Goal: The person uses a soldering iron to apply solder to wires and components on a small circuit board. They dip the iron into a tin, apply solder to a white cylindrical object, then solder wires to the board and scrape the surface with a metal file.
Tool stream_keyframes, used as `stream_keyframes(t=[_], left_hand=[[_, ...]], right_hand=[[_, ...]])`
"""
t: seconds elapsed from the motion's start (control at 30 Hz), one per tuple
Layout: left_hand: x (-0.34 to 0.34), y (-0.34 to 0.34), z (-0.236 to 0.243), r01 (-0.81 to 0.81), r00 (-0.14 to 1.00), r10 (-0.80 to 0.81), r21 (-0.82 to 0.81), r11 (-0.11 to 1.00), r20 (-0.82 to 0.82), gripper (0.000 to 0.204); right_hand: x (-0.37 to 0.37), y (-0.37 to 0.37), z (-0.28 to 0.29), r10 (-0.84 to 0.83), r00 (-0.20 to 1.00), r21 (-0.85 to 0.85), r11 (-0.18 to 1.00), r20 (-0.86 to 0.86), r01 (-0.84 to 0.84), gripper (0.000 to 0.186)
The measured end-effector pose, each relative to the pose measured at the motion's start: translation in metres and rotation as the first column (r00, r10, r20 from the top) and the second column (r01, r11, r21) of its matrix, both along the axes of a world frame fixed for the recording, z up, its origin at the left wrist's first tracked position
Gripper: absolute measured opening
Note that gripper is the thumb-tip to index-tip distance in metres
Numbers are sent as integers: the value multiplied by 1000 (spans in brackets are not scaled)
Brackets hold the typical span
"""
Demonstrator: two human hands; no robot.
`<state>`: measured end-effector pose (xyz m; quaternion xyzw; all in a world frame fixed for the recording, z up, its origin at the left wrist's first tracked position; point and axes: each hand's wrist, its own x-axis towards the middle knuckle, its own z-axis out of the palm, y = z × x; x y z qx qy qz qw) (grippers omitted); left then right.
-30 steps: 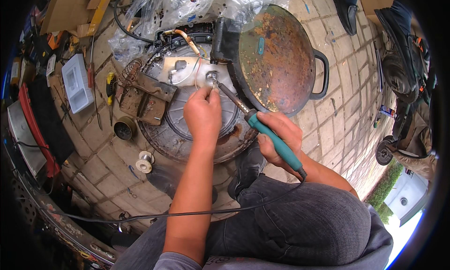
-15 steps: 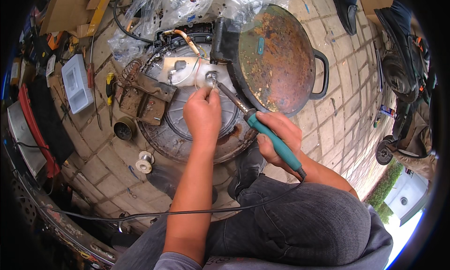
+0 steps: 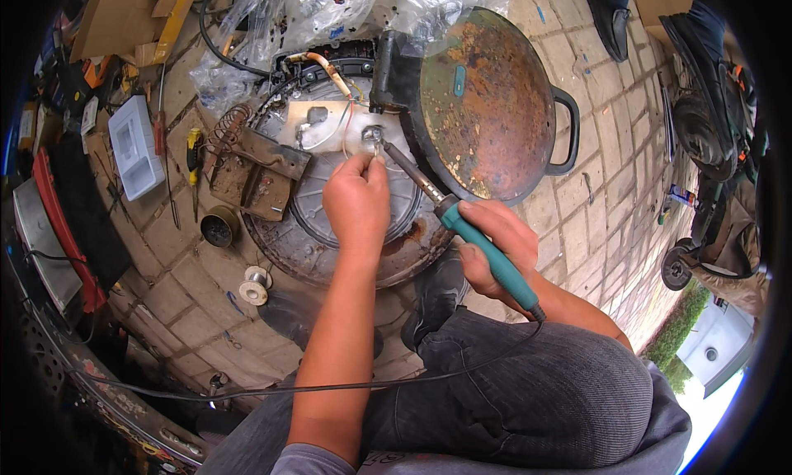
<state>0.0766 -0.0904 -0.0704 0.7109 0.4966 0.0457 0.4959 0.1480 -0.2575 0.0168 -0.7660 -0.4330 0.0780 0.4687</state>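
My right hand (image 3: pixel 505 242) grips the green handle of a soldering iron (image 3: pixel 495 265), its metal shaft slanting up and left. The tip touches or nearly touches a small metal part (image 3: pixel 373 134) on a white pad (image 3: pixel 396 137). Just below that part, my left hand (image 3: pixel 358 196) is closed in a pinch on a thin wire (image 3: pixel 347 124) that runs down to its fingers; the wire's end is hidden. All this sits on the underside of a round electric griddle (image 3: pixel 313 203), its coated lid (image 3: pixel 495 104) folded out to the right.
A rusty bracket (image 3: pixel 260 174) rests on the griddle's left edge. Left of it lie a small tin (image 3: pixel 219 226), a solder spool (image 3: pixel 255 285), screwdrivers (image 3: pixel 194 157) and a plastic tray (image 3: pixel 136 148). The iron's cord (image 3: pixel 330 387) crosses my left forearm. Clear plastic sheeting (image 3: pixel 330 13) lies behind.
The soldering iron's handle and my right hand have shifted slightly right and down, and the cord with them. The left hand keeps its pinch in the same place.
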Motion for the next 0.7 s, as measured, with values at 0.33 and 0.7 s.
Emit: stream_keyframes(t=[0.33,0.7], left_hand=[[1,0,0,3,1000,-3,-2,1000,-1,20],[-1,-1,-3,13,1000,-14,32,999,17,19]], right_hand=[[3,0,6,-42,998,68,997,49,38,64],[18,19,8,104,984,169,977,147,-128,58]])
